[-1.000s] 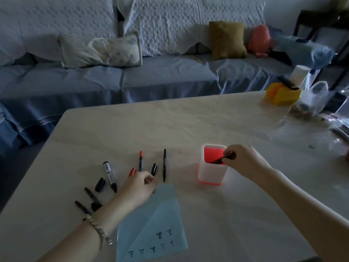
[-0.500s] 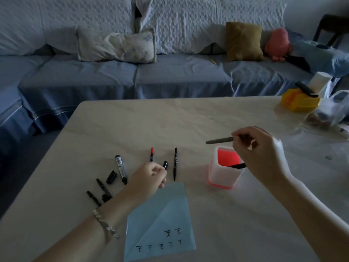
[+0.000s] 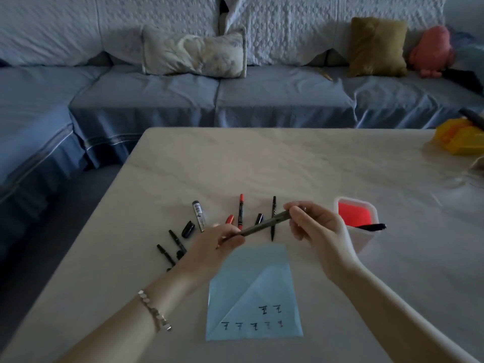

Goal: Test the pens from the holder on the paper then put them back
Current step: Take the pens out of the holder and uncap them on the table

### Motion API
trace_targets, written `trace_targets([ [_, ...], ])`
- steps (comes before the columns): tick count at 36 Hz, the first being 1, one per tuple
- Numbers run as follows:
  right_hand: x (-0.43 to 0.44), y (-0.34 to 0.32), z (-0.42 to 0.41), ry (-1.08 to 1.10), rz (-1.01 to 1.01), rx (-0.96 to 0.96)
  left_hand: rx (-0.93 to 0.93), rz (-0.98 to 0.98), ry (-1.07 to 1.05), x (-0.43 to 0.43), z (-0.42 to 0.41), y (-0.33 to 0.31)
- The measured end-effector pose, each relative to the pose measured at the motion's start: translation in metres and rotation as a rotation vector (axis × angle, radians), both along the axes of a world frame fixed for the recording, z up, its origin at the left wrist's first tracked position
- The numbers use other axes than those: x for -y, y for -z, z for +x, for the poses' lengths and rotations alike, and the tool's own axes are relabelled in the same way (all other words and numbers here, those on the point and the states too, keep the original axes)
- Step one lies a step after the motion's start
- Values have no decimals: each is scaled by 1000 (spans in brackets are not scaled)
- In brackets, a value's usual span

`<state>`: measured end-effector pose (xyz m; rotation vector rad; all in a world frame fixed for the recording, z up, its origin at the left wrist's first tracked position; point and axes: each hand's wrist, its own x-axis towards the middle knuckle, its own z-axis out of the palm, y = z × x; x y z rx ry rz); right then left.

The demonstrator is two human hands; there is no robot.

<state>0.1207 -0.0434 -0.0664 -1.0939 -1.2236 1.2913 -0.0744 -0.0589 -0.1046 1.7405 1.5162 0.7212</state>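
A thin dark grey pen is held slanted above the table between both hands. My right hand pinches its upper end and my left hand grips its lower end. The red-and-white pen holder stands just right of my right hand, with one black pen leaning out over its rim. Below the hands lies the light blue paper with several small black test marks near its bottom edge. Several uncapped pens and loose caps lie fanned out on the table left of the holder.
The pale tabletop reaches to a blue sofa with cushions behind it. A yellow box sits at the table's far right edge. The table's left edge runs diagonally beside my left arm.
My right hand lifted the grey pen out of the holder and carried it left. My left hand rose from the table and took hold of the pen's other end.
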Motion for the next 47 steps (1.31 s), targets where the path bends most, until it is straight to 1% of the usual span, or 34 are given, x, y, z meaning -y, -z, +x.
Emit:
trace_targets([
  [3,1,4,-9,-63,-82,-61,46,5,5,8,1,-2],
  [5,4,6,-18,-135,-128,4,77,15,14,12,5,-8],
  [7,8,9,-27,-200,-155,96,38,65,41,16,11,-13],
  [9,10,11,-35,-198,-195,110,-38,125,61,20,15,-19],
  [12,9,11,-41,-103,-244,139,-120,131,54,27,17,-22],
  [15,7,15,-44,15,-290,205,-109,72,54,34,26,-22],
  [17,3,21,-47,73,-345,204,-108,23,39,37,36,-19],
  [19,-2,27,-51,84,-408,187,-91,-56,-18,35,44,-17],
  [22,-13,37,-55,67,-509,180,-11,-148,-91,28,49,-15],
  [24,-30,42,-44,162,-567,172,-44,-128,-85,32,48,-17],
  [26,-48,44,-22,295,-558,179,-119,-66,-61,45,43,-18],
  [28,-59,46,-6,254,-508,295,-113,-54,-67,52,33,-14],
  [31,-65,45,-10,63,-530,438,17,-183,-166,42,21,-1],
  [33,-68,49,-12,-3,-531,558,91,-293,-228,35,17,6],
  [35,-69,54,-5,-38,-542,646,126,-352,-243,31,16,13],
  [39,-59,72,17,-137,-656,799,9,-343,-204,27,17,22],
  [42,-51,84,26,-244,-633,908,2,-318,-173,24,23,31],
  [44,-52,89,30,-234,-582,945,33,-323,-190,20,28,35],
  [47,-65,92,32,-154,-455,1060,104,-323,-233,13,36,38],
])
